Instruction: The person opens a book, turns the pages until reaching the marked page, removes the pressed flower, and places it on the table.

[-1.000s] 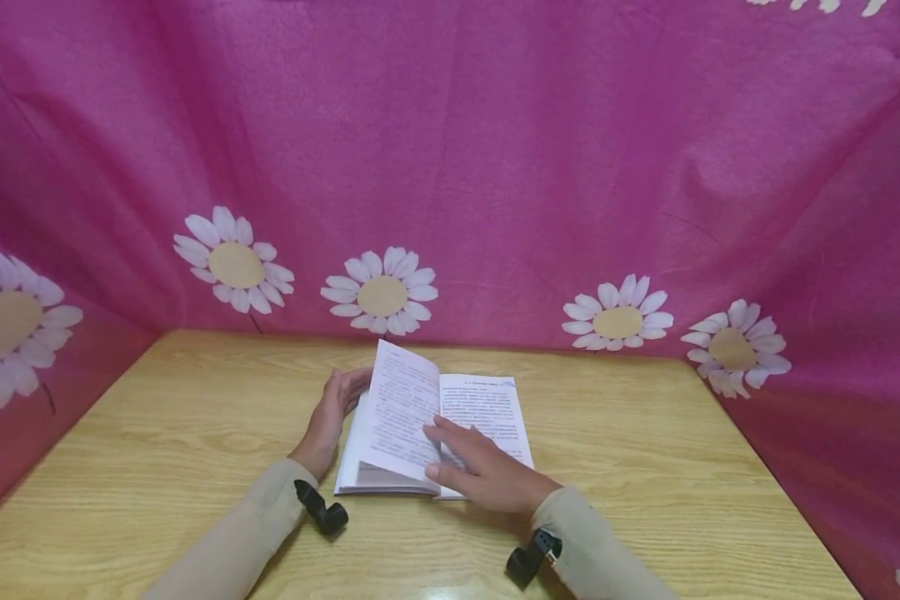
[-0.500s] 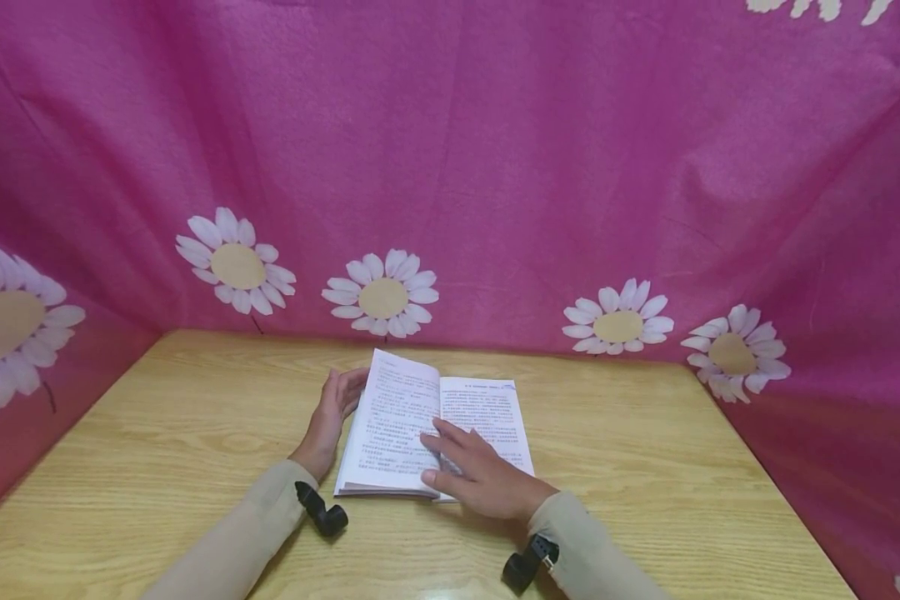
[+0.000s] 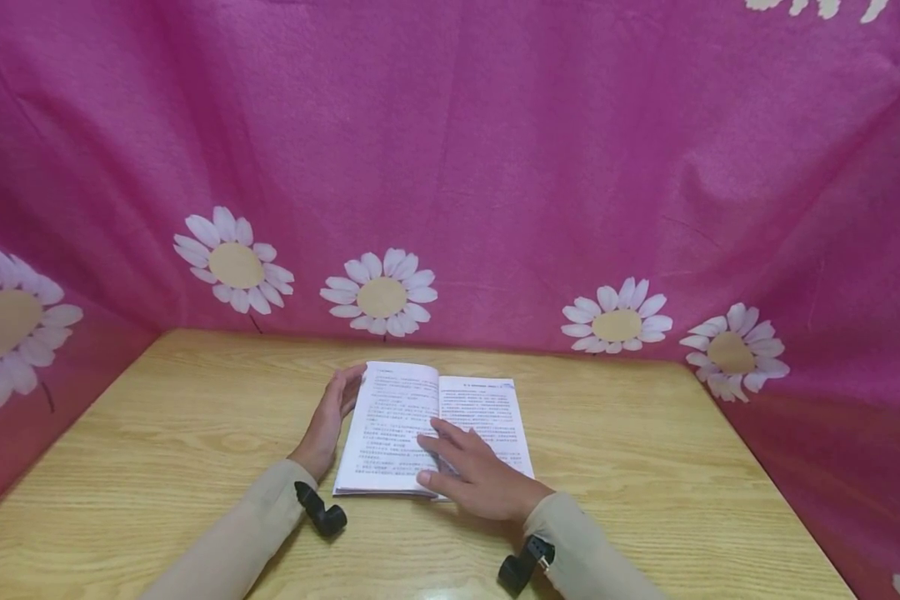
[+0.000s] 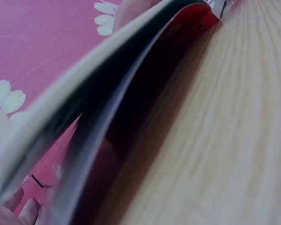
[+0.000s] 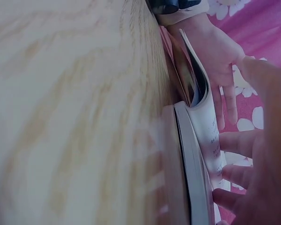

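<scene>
An open book [image 3: 393, 429] with printed white pages lies on the wooden table in the head view. My left hand [image 3: 327, 423] stands on edge along the book's left side, and in the right wrist view its fingers look straight. Across the lower middle of the book, near the fold, my right hand [image 3: 482, 479] rests with spread fingers touching the pages. Seen low from the left wrist, the book's left half [image 4: 110, 101] is raised off the table with a gap under it. Only a few left fingertips [image 4: 28, 212] show there, at the lower left corner.
The wooden table [image 3: 645, 467] extends around the book on every side. Behind it and at both sides hangs a pink cloth [image 3: 495, 167] printed with large white daisies. A black wrist camera [image 3: 321, 510] sits on the left sleeve, another [image 3: 523, 568] on the right.
A raised page has come down to the left and now lies flat on the book's left half. My right hand has shifted slightly left; the left hand has stayed in place.
</scene>
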Demonstrator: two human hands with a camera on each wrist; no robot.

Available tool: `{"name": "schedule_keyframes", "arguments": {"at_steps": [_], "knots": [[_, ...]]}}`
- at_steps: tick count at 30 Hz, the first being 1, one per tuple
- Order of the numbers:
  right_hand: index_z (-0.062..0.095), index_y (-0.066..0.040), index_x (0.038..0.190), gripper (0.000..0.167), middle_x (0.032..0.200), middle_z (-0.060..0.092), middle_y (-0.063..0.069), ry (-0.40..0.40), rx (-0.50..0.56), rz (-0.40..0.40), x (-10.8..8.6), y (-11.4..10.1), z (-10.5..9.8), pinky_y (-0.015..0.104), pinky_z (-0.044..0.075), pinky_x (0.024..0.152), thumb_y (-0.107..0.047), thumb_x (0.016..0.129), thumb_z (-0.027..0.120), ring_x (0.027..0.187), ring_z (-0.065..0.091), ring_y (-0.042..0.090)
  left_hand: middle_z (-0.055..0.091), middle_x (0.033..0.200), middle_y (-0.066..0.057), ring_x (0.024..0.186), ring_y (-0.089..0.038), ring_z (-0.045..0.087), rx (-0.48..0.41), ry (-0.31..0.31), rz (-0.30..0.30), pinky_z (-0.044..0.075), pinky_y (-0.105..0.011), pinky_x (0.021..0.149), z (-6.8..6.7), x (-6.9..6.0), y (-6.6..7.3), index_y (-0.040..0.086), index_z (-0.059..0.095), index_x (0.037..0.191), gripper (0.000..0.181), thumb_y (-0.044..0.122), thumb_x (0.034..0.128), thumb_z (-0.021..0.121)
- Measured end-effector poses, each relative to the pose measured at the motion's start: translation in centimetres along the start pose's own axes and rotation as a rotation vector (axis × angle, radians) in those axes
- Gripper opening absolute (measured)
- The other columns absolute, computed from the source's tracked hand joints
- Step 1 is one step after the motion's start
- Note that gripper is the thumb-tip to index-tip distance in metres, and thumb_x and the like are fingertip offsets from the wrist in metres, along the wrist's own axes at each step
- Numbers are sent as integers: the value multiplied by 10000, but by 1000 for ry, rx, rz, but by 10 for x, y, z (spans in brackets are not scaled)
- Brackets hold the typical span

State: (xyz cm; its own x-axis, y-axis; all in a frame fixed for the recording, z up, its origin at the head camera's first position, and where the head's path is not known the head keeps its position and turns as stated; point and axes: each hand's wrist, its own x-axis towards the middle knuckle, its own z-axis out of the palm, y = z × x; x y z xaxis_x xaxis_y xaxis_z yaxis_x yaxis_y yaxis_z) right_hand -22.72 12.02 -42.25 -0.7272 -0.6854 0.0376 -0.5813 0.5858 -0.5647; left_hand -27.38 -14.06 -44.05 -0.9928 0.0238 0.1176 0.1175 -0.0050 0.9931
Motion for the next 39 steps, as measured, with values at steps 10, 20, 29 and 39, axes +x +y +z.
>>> {"name": "schedule_keyframes", "arguments": {"at_steps": [10, 20, 29, 39], "knots": [[405, -202, 1479, 642, 1598, 195, 34, 19, -31, -2, 2, 0, 2, 493, 62, 1182, -589, 965, 406, 1462, 168, 201, 281, 1559, 7, 1456, -159, 167, 89, -34, 17, 116, -376, 1191, 1, -1, 7, 160, 382, 1469, 571, 493, 1027, 241], [423, -200, 1468, 652, 1589, 222, 46, 19, -73, 4, 3, -2, 1, 506, 98, 1177, -608, 961, 390, 1453, 199, 205, 251, 1579, 72, 1476, -179, 99, 184, -125, 56, 43, -518, 1176, 2, -4, 4, 155, 499, 1396, 512, 468, 1025, 341], [418, -180, 1471, 645, 1584, 235, 71, 20, -82, -9, 4, -2, 2, 518, 122, 1172, -585, 969, 400, 1453, 203, 224, 316, 1557, 23, 1457, -245, 199, 453, -191, 162, 179, -529, 1156, 5, -4, -2, 184, 538, 1354, 376, 308, 999, 523], [412, -160, 1472, 639, 1583, 228, 90, 19, -77, -11, 4, -4, 1, 529, 121, 1168, -570, 983, 381, 1452, 202, 240, 320, 1551, -83, 1440, -297, 237, 715, -278, 212, 61, -499, 1182, 8, -5, -3, 156, 477, 1429, 563, 390, 934, 609]]}}
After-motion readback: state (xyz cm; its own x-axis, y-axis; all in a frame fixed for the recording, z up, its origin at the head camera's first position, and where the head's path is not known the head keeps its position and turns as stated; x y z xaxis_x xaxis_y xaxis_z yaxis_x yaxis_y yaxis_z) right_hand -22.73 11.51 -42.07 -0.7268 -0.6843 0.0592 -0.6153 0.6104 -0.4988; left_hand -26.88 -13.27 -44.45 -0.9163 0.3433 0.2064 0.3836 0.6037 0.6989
